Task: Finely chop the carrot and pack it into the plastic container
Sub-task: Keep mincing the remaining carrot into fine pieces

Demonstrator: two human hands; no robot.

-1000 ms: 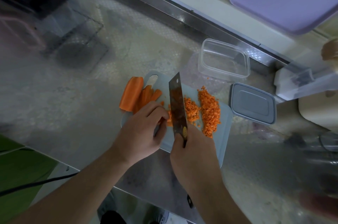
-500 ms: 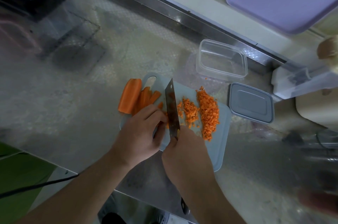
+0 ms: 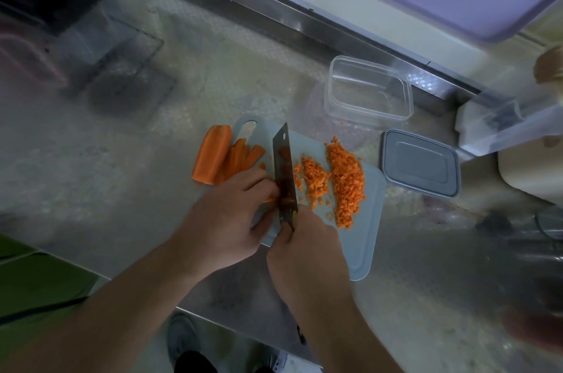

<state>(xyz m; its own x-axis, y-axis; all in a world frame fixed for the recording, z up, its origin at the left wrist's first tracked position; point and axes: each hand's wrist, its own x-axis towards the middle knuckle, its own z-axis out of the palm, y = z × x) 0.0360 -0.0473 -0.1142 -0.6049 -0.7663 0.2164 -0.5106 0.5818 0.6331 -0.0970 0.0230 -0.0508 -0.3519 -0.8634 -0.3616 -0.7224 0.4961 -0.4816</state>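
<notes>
1. The pale blue cutting board (image 3: 362, 238) lies near the front edge of the counter (image 3: 122, 159). Its near corner sits close to that edge. There is a wide bare stretch of counter to the left of the board.
2. The clear plastic container (image 3: 368, 89) stands behind the board, close to the metal rail at the back. Its grey lid (image 3: 420, 162) lies flat just to the right of the board.
3. The left hand (image 3: 225, 220) curls its fingers down on a carrot strip at the knife. The right hand (image 3: 304, 247) wraps tight around the knife (image 3: 284, 171) handle.
4. The big carrot pieces (image 3: 219, 156) lie at the board's far left corner, partly hanging off it. The chopped carrot bits (image 3: 341, 177) make two heaps right of the blade.
5. Half a second ago the blade was a bit more upright. Now it leans more, and its flat side shows.
6. The strip being cut is mostly hidden under the left fingers. The knife handle is hidden in the right hand. The things on the far right are blurry.
</notes>
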